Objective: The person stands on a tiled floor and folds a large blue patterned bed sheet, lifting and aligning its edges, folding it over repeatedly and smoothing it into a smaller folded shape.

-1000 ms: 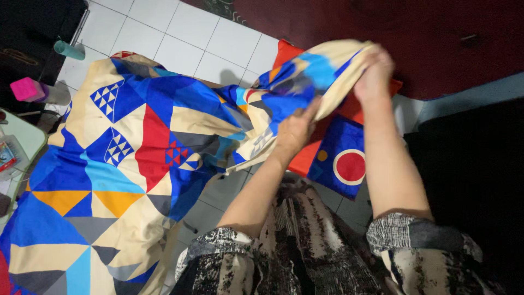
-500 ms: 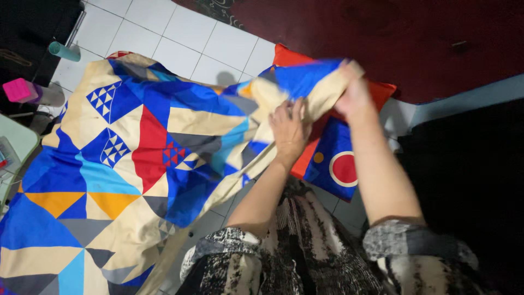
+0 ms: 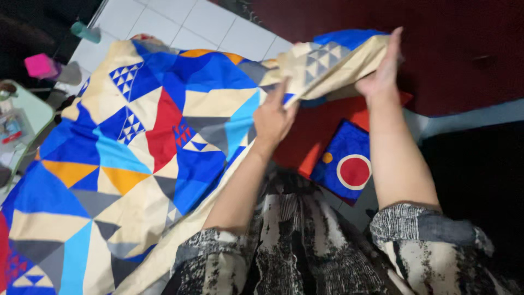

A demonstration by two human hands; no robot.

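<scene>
- Nearest to the camera, a black-and-white patterned garment (image 3: 305,240) is seen, with both forearms reaching out from its sleeves.
- The sheet (image 3: 136,164), with blue, cream, red and orange shapes, is spread on the floor (image 3: 180,22) to the left; most of it lies flat, only its upper right corner is lifted and bunched.
- The left hand (image 3: 271,117) is closed on the lower edge of this raised corner, the fingers curled into the cloth.
- The right hand (image 3: 382,71) is held higher, the fingers nearly straight and pressed along the cloth, with the thumb seemingly behind it, so the corner is pinched between them.
- It is judged that the spreading is largely done, while the held corner is not yet laid down or folded.
- Under the raised corner, a cushion (image 3: 346,164) in red and blue with a round mark is lying.
- At the far left, a pink box (image 3: 41,65) and a teal tube (image 3: 84,31) are seen; what they contain cannot be told.
</scene>
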